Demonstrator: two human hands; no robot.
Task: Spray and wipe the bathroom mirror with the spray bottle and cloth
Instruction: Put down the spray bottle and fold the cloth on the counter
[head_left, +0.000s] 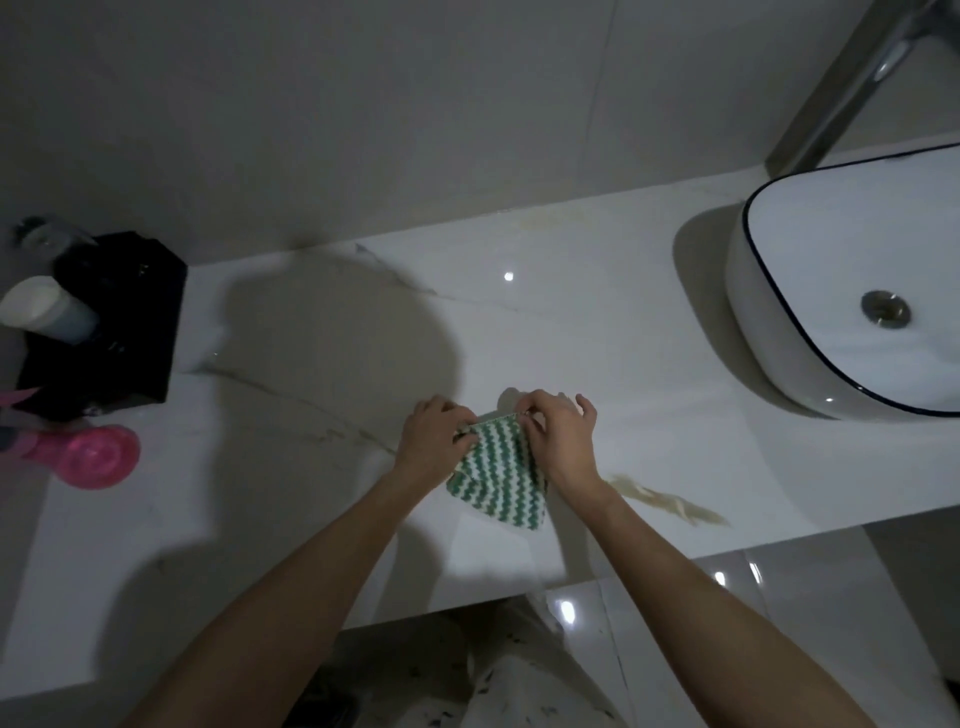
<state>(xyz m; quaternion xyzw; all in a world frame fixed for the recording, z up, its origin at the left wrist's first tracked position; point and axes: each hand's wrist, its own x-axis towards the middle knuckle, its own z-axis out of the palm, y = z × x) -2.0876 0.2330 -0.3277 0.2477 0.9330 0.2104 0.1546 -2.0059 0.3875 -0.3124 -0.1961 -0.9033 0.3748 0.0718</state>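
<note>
Cloth: the green-and-white striped cloth (496, 473) hangs over the counter (597, 338) in front of me, at 6 o'clock.
Left grip: my left hand (436, 441) pinches its top left corner.
Right grip: my right hand (558, 441) pinches the top right corner.
Advice: I should fold it into a flat pad with the edges even.
Bottle: the pink spray bottle (88, 457) lies on its side at 9 o'clock, well apart.
Basin: the sink (769, 332) sits at 2 o'clock.
</note>
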